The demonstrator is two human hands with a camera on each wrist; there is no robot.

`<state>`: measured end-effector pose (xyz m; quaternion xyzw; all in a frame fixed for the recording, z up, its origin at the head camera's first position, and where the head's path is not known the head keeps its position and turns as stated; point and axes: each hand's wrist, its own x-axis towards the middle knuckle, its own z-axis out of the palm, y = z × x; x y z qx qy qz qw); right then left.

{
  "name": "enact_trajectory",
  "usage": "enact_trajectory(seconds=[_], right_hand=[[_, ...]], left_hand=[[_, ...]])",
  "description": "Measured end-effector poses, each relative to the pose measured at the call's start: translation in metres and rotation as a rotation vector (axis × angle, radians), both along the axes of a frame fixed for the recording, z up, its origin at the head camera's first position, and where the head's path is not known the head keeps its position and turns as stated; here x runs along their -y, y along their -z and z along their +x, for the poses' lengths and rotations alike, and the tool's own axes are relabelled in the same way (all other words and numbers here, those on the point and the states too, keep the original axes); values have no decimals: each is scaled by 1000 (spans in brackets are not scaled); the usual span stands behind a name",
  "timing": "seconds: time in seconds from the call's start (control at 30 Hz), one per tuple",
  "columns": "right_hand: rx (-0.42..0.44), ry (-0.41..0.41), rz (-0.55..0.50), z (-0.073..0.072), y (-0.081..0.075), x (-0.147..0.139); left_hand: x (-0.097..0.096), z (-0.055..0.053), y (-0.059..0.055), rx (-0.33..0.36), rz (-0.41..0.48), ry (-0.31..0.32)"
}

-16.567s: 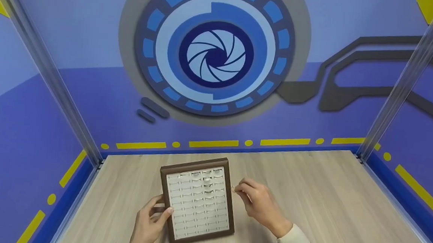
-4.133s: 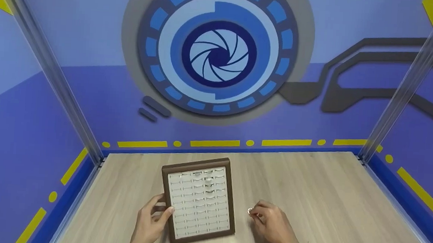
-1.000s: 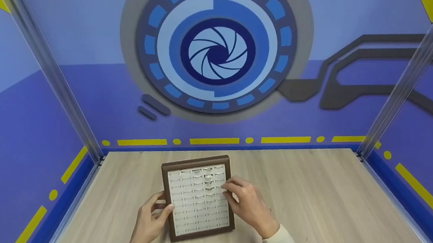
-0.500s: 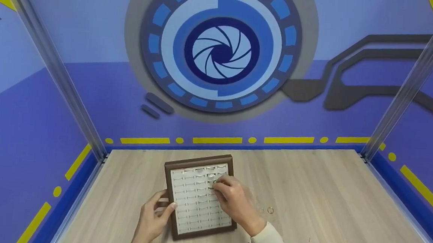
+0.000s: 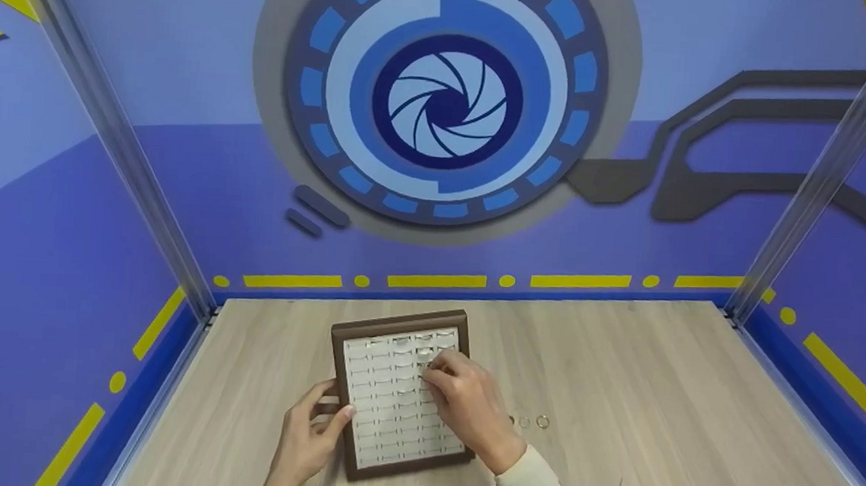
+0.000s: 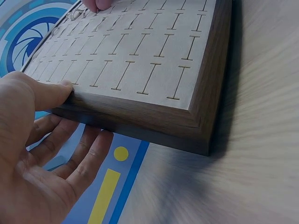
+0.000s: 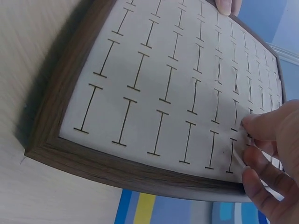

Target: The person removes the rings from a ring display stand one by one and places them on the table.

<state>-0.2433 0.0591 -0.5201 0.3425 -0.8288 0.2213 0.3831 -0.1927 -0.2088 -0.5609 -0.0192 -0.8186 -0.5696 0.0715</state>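
My left hand (image 5: pixel 306 431) grips the left edge of a brown-framed ring display tray (image 5: pixel 402 323), thumb on the front rim and fingers beneath, tilting the tray up. Its white insert (image 5: pixel 383 439) has rows of I-shaped slits, with several silvery rings (image 5: pixel 424 354) in the upper rows. Over the insert's right side, my right hand (image 5: pixel 472 407) pinches at a slit in the ring column; its fingertips mostly hide the ring there. In the right wrist view, the thumb and fingers of that hand (image 7: pixel 285 135) come together close over the insert.
Right of the tray, a gold-coloured ring (image 5: pixel 542 422) lies on the wooden table (image 5: pixel 656 407) beside a paler ring (image 5: pixel 524 422); another is partly hidden by the right wrist. Blue printed walls (image 5: pixel 180 205) with metal posts surround the table.
Earlier my right hand held a ring over the table right of the tray. It has since moved left onto the insert, uncovering rings on the table. The left hand keeps its hold.
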Motion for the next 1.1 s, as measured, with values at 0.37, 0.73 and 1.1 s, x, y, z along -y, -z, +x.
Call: enact_trajectory(seconds=[0.37, 0.73, 1.1], right_hand=[[-1, -6, -5, -1, 1, 2], [-6, 1, 17, 1, -1, 1], [-4, -11, 4, 3, -1, -1]], left_hand=[[-1, 1, -2, 22, -13, -11], [0, -1, 0, -38, -5, -24], [0, 0, 0, -11, -6, -25]])
